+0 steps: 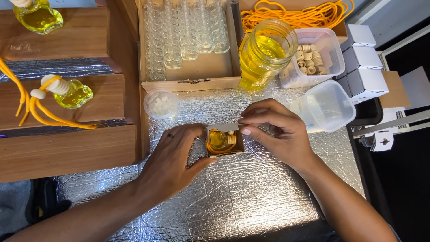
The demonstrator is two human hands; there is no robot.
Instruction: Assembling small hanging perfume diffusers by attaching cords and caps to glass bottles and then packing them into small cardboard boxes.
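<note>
Both hands grip a small open cardboard box (225, 141) mid-tabletop.
Left hand (172, 159) fingers clasp its side; right hand (277, 130) fingers pinch its flap. Inside lies a yellow-filled glass bottle (218, 139); white folded boxes (363, 67) line the right edge.

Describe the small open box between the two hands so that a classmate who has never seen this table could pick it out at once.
Start at the silver foil-covered table and find the left hand and right hand near its middle. Between them sits a small open cardboard box holding a little bottle of yellow liquid. Unlike the closed white boxes stacked at the right edge, it is brown and open.
</note>
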